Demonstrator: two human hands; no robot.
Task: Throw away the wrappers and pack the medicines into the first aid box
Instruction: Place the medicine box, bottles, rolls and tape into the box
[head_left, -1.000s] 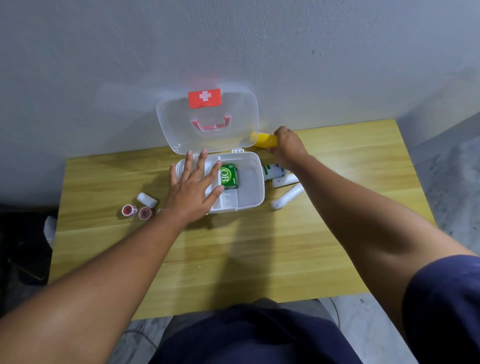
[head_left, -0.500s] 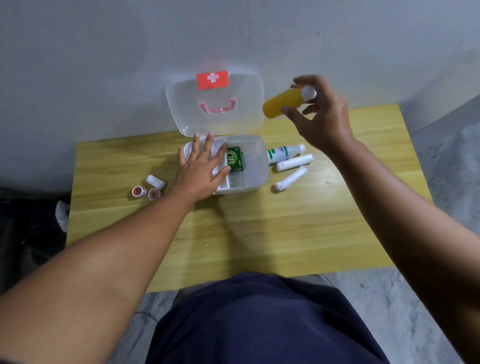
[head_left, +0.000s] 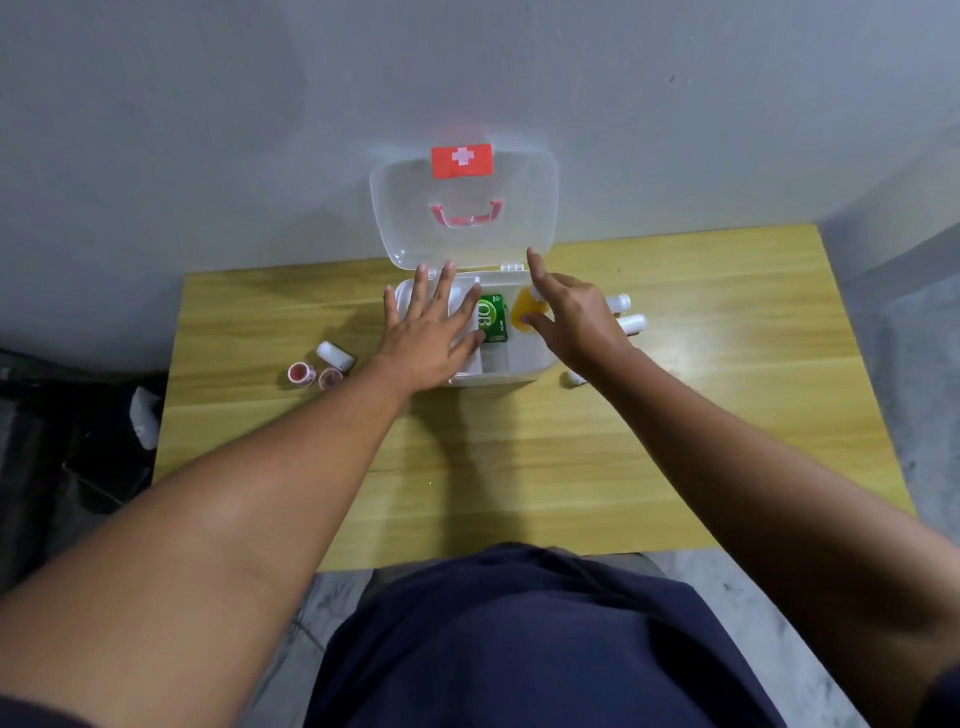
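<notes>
The clear first aid box (head_left: 498, 373) stands open at the back of the wooden table (head_left: 519, 467), its lid (head_left: 524, 208) leaning on the wall. A green packet (head_left: 491, 318) lies inside. My left hand (head_left: 434, 335) rests flat, fingers spread, on the box's left compartments. My right hand (head_left: 576, 322) is over the right side, lowering a yellow bottle (head_left: 521, 310) next to the green packet, with the thumb and fingers on the bottle and the index finger raised.
Two white bottles (head_left: 619, 301) (head_left: 634, 323) and a white tube (head_left: 574, 378) lie right of the box, partly hidden by my right arm. Left of the box are a white roll (head_left: 335, 355) and two pink-centred tape rolls (head_left: 302, 374) (head_left: 330, 378). Dark objects (head_left: 78, 441) sit on the floor at the left.
My right hand lifted the yellow bottle from the table behind the box, raised it, then brought it down into the box's right side. My left hand stayed on the box.
</notes>
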